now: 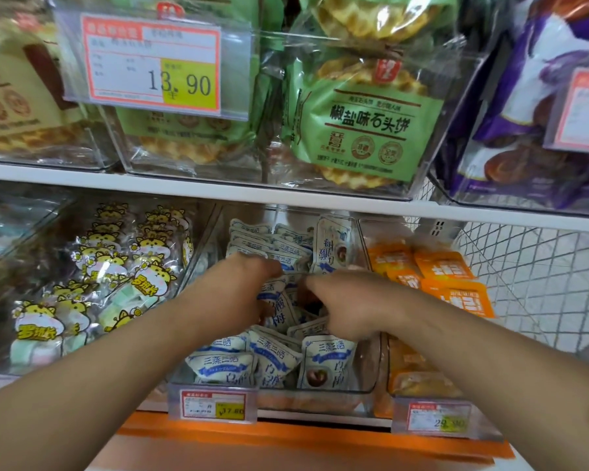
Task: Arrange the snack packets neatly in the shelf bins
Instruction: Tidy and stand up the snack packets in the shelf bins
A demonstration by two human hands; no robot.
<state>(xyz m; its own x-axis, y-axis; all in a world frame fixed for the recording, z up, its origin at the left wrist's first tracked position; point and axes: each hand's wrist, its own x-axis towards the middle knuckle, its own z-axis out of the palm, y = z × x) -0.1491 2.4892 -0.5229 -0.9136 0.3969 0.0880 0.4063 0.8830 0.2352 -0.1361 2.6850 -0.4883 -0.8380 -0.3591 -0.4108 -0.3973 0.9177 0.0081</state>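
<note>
- While both arms reach into the lower shelf, far left sits a clear bin of hamster-print packets [116, 277], glossy crinkled film, heaped loosely and not being handled.
- Next along, the left hand [249, 277] is down in the middle clear bin [368, 362], knuckles up and fingers curled into the pile; motion blur hides whether it pinches anything, so I cannot tell its hold.
- Between the hands lie the white-and-blue packets [276, 362]: small, soft, pillow-shaped pouches. The front row stands roughly upright with long axes vertical, while those just ahead of the fingers tilt and overlap.
- Over to the right hand [347, 300], fingers curled down over the jumbled centre of the same bin, touching the pouches; a firm pinch can't be confirmed.
- Both hands are about equally near the tilted pouches, which lie directly under and just beyond the fingertips, so I judge righting those is the step in hand.
- Furthest right, orange packets [456, 294] sit in the neighbouring bin, flat and matte.
</note>
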